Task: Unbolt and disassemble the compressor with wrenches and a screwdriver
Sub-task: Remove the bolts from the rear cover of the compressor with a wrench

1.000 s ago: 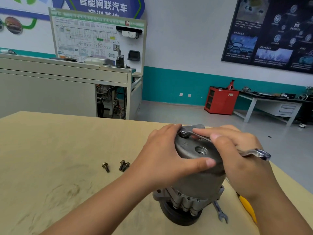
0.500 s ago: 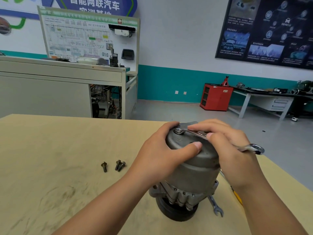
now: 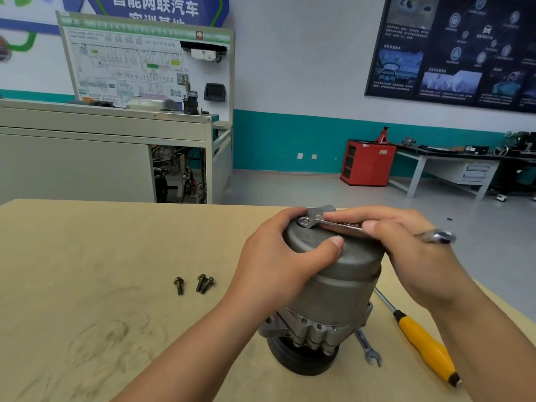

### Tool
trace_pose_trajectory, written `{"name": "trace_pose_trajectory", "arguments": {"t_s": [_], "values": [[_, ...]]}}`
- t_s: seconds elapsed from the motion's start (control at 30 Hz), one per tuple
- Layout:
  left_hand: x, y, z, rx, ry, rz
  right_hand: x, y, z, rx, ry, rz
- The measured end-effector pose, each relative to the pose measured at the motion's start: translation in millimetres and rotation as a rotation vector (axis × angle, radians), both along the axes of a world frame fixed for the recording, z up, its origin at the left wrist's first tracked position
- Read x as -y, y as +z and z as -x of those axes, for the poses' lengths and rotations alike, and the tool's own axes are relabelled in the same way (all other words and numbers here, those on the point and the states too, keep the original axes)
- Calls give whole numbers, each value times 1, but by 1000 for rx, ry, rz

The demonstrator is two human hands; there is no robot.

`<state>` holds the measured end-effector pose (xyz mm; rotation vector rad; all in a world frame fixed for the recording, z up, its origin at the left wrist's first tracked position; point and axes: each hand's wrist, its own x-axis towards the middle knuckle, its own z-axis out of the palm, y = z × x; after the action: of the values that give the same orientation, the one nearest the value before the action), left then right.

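Compressor (image 3: 333, 294): stands on end at the front right of the desk (image 3: 87, 256), black pulley (image 3: 298, 361) down, so the bolted top cap faces up where a wrench can reach it
Left hand (image 3: 278, 262): wraps the upper body, thumb across the front and fingers (image 3: 290, 216) curled over the far rim; I judge it is there to stop the housing turning
Right hand (image 3: 412, 256): fingers (image 3: 362, 213) closed over the shank of the wrench (image 3: 336, 223), whose far end sits on a bolt at the back edge of the cap; the ring end sticks out to the right, giving leverage
Bolts (image 3: 200, 283): three lie loose on the desk to the left, well apart from the compressor, probably set aside so none gets lost
Spare tools: a second wrench (image 3: 368, 349) lies just beside the base and a yellow-handled screwdriver (image 3: 426, 343) to its right, near at hand
Desk: pale tan board, marked with dark circular smudges at the left front
Room: workshop with grey floor, teal band along the wall, a wiring board (image 3: 145, 62) on a grey cabinet, a red cabinet (image 3: 367, 162), a dark poster (image 3: 452, 50) and a second desk (image 3: 452, 161) by the far wall
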<state>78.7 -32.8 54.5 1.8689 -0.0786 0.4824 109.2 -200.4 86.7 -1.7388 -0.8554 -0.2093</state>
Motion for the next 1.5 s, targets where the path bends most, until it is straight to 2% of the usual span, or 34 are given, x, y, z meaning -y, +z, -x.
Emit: {"name": "trace_pose_trajectory", "arguments": {"t_s": [0.1,0.17,0.33,0.47,0.67,1.13,1.27,1.5], "values": [[-11,-2,0,-1,-28,60,-1,-1,0,-30,180,-67],[-15,-5,1,12,-27,92,-7,-3,-3,-21,138,-72],[-15,-9,6,42,0,54,-14,4,-10,-149,63,-182],[-15,-8,7,36,-4,49,-18,9,-3,-175,-23,-323],[-9,-7,7,54,-11,49,-24,1,12,17,-181,-209],[10,-5,4,57,104,29,-31,-18,29,195,-345,-182],[12,-4,4,50,99,13,-27,-19,28,193,-315,-175],[0,-5,5,26,37,95,-4,-4,4,25,-93,-22]]}}
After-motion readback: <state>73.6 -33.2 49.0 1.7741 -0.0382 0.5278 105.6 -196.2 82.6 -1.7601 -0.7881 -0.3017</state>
